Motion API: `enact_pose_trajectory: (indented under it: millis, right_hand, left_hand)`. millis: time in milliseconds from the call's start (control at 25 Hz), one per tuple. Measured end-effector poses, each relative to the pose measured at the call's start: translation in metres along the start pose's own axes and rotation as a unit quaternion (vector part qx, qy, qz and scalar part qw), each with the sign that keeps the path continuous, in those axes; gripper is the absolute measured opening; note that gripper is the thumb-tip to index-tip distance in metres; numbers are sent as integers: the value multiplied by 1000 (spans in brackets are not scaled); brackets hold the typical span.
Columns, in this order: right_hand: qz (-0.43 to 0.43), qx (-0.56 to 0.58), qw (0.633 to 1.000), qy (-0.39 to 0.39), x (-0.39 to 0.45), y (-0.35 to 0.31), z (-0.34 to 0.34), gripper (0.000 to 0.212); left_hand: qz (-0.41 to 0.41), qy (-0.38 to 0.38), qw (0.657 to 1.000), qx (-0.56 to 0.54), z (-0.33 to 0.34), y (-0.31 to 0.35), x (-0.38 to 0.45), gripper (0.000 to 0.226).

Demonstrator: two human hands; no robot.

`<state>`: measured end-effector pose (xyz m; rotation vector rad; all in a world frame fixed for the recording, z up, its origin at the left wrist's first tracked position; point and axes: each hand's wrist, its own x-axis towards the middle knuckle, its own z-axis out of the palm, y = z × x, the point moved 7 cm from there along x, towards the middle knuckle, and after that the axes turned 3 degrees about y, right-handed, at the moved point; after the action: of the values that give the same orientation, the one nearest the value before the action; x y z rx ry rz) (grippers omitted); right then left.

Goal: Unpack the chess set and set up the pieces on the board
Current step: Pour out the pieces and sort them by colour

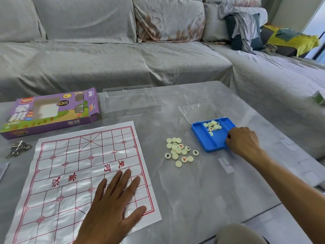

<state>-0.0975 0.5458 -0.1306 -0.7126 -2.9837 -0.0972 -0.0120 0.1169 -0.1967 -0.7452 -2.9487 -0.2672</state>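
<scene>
Table (202, 191): slick; spilled discs could slide off.
Board (73, 173): thin creased sheet under the flat, spread left hand (114, 205); lifting lets it shift.
Blue tray (211, 138): right hand (243, 142) grips its near edge; tipping hard scatters discs.
Pieces (181, 152): loose pile between board and tray, none placed.

Only one view: head cam, sitting above the near edge of the grey table (202, 182), looking fwd and down across it toward the sofa (105, 59) behind. Table is filling the lower half, close in; sofa is lying further back.
</scene>
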Motion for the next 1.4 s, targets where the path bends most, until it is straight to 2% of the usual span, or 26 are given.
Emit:
enact_pose_trajectory:
  millis: [40, 160, 240, 440, 640, 800, 880, 1000, 1160, 1320, 1400]
  right_hand:
    - [-9, 14, 1000, -1, 1, -4, 1, 12]
    - [-4, 156, 988, 15, -1, -9, 0, 6]
    - [-8, 154, 988, 15, -1, -9, 3, 10]
    - [-7, 177, 983, -49, 8, -10, 21, 16]
    - [-24, 173, 985, 9, 7, -12, 18, 8]
    - [-55, 179, 982, -8, 5, -21, 16, 29]
    - [-67, 173, 983, -11, 5, -26, 14, 25]
    - [-69, 181, 981, -1, 5, -30, 12, 7]
    - [-85, 161, 983, 18, 6, -33, 8, 10]
    - [-53, 188, 981, -9, 7, -30, 12, 11]
    - [-28, 231, 972, 29, 1, -27, 3, 9]
  left_hand:
    - [1, 2, 1000, 2, 0, 0, 0, 71]
    - [-1, 0, 1000, 3, 1, -1, 0, 71]
    - [0, 1, 1000, 7, 1, -1, 0, 71]
    - [2, -2, 1000, 6, 2, -2, 0, 71]
    - [6, -1, 1000, 8, 0, 0, 2, 72]
    - [4, 5, 1000, 15, 2, -1, 1, 72]
    - [6, 8, 1000, 15, 2, -1, 1, 72]
    - [9, 7, 1000, 15, 2, 0, 2, 72]
    - [7, 5, 1000, 17, 4, -2, 3, 73]
    - [8, 6, 1000, 14, 3, -1, 2, 72]
    - [7, 10, 1000, 12, 2, -1, 2, 72]
